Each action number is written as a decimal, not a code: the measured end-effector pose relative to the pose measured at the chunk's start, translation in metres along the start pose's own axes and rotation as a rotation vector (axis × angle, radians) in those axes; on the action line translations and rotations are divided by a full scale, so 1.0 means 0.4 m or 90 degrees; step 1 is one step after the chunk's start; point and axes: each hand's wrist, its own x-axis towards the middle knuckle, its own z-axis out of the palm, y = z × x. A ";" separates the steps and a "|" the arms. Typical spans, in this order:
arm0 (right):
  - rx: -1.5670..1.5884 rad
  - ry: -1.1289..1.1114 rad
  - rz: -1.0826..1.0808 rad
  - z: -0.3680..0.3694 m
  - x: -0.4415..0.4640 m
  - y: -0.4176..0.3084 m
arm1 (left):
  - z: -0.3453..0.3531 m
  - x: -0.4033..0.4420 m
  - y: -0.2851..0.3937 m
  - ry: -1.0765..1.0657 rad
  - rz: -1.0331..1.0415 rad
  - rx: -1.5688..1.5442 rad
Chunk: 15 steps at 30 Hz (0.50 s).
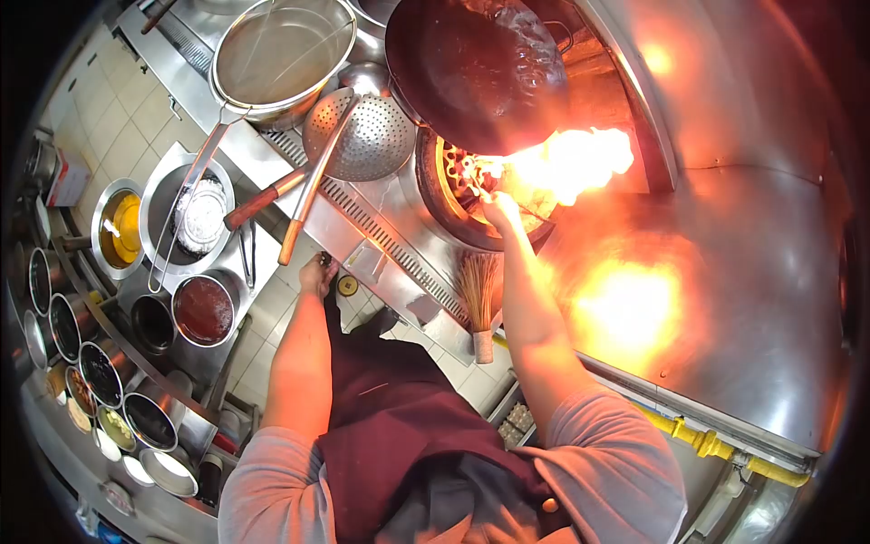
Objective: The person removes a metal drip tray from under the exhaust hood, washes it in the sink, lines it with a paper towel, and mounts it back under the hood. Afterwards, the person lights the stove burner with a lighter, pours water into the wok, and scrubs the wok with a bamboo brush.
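My right hand point(501, 211) reaches to the front of a round stove burner point(428, 186), its fingers closed on something hidden by the glare. Beside it a bright flame point(571, 168) spreads to the right. A large dark wok point(476, 72) is tilted over the back of the burner. Low at the stove's front edge, my left hand point(317, 275) is curled round something small and dark that I cannot make out. A bamboo wok brush point(478, 304) lies near my right forearm.
A perforated ladle point(372, 136) and a large strainer point(285, 59) rest left of the burner. A metal bowl point(163, 213), a pan of yellow liquid point(120, 228) and a pot of red sauce point(204, 310) stand on the left. A yellow pipe point(702, 442) runs along the lower right.
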 end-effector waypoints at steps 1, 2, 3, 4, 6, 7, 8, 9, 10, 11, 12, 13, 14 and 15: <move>-0.017 0.097 -0.061 -0.004 -0.076 0.011 | -0.003 0.009 -0.004 -0.013 0.028 -0.001; -0.033 0.199 -0.124 0.006 -0.151 0.038 | -0.012 0.028 -0.006 -0.018 0.034 -0.001; 0.034 0.174 -0.109 -0.063 -0.290 -0.009 | -0.024 0.049 -0.017 -0.032 0.042 0.007; 0.054 0.133 -0.008 -0.091 -0.394 -0.030 | -0.028 0.056 -0.029 -0.044 0.044 0.015; 0.104 0.126 -0.009 -0.107 -0.575 -0.046 | -0.010 0.022 -0.020 -0.035 0.040 0.000; 0.118 0.125 0.002 -0.117 -0.647 -0.052 | -0.001 0.006 -0.014 -0.024 0.039 -0.013; 0.135 0.129 0.008 -0.121 -0.697 -0.052 | 0.005 0.007 -0.011 -0.033 0.043 -0.009; 0.121 0.136 0.010 -0.113 -0.738 -0.037 | 0.004 0.012 -0.011 -0.031 0.043 -0.002; 0.137 0.112 0.038 -0.127 -0.778 -0.042 | 0.003 0.016 -0.011 -0.029 0.042 0.005; 0.154 0.087 0.065 -0.140 -0.816 -0.046 | 0.006 0.019 -0.009 -0.038 0.048 0.008; 0.158 0.095 0.065 -0.121 -0.843 -0.023 | 0.007 0.024 -0.008 -0.023 0.036 0.020; 0.183 0.134 0.022 -0.089 -0.865 0.008 | 0.005 0.029 -0.006 -0.008 0.025 0.034; 0.207 0.173 -0.019 -0.067 -0.888 0.028 | -0.012 0.062 -0.015 -0.037 0.018 0.029; 0.213 0.181 -0.014 -0.061 -0.914 0.032 | -0.011 0.058 -0.011 -0.044 0.022 0.038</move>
